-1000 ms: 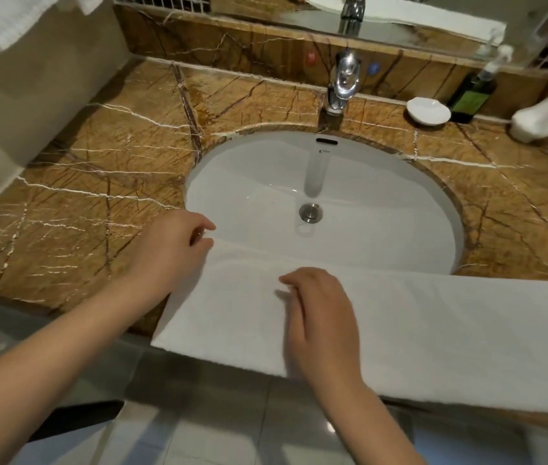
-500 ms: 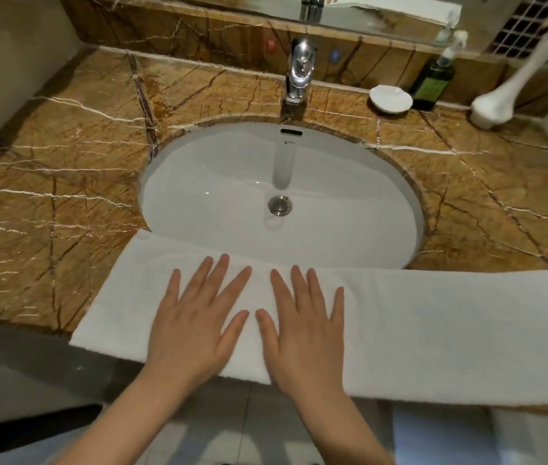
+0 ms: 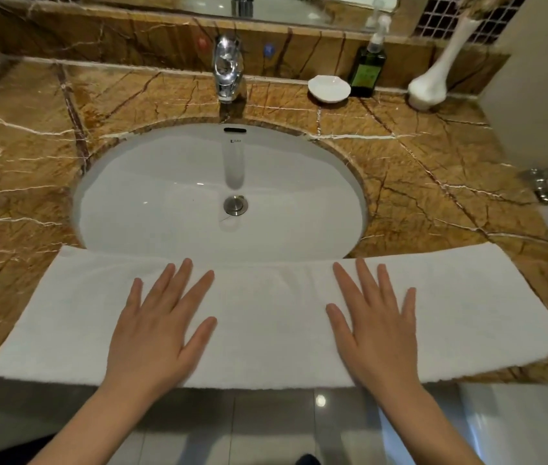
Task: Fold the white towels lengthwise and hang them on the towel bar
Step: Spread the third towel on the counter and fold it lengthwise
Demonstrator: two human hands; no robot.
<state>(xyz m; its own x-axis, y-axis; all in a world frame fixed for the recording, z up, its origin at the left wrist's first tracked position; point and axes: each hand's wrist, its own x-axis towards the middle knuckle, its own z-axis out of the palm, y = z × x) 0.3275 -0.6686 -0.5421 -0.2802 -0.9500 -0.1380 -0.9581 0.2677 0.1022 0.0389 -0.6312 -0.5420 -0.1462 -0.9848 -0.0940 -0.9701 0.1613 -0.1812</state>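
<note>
1. Since half a second ago the hands are seen to be drawn apart along the towel (image 3: 272,317). The left hand (image 3: 162,330) and the right hand (image 3: 376,327), then side by side, are now well apart. Each is laid flat with fingers straight and fanned wide, pressing down and holding nothing.
2. The towel is laid as a long folded band across the front of the desk (image 3: 433,182). Its far edge overlaps the near rim of the sink (image 3: 198,182) and its near edge overhangs the desk front. No towel bar is in view.
3. The stretch over the basin is probably poorly supported, so it could be pushed down into the sink by heavy pressure.
4. The overhanging edge could be dragged off the desk by an outward sweep, and the fold undone.
5. The layers may be skewed; white on white, their alignment cannot be judged.
6. The towel is thick, soft, matt terry. The desk is polished brown marble, white-veined and likely slippery. The sink is a smooth oval of glazed white ceramic, with a chrome faucet (image 3: 229,75) behind it.
</note>
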